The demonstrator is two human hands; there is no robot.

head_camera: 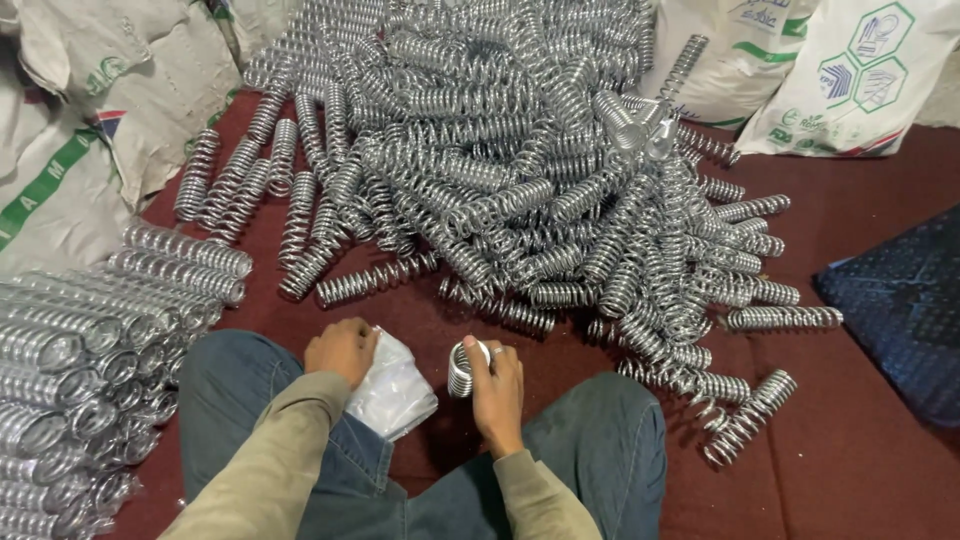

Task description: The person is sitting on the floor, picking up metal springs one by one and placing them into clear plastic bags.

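While the person sits on the floor [860, 470], both hands work between the knees.
Right hand [497, 385] closed around 1 spring [462, 370]; left hand [342, 350] seemingly pinching a clear bag [395, 395]; spring pile [520, 170] just ahead.

Floor and surroundings, head view.
Dark red mat [860, 470] covers the floor; white sacks [70, 130] left, more sacks [850, 80] top right; dark blue dotted mat [900, 300] at right edge.

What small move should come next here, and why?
Probably slide the spring into the clear plastic sleeve: the right hand holds the spring upright beside it, the left hand grips the sleeve's top, and sleeved springs lie stacked to the left.
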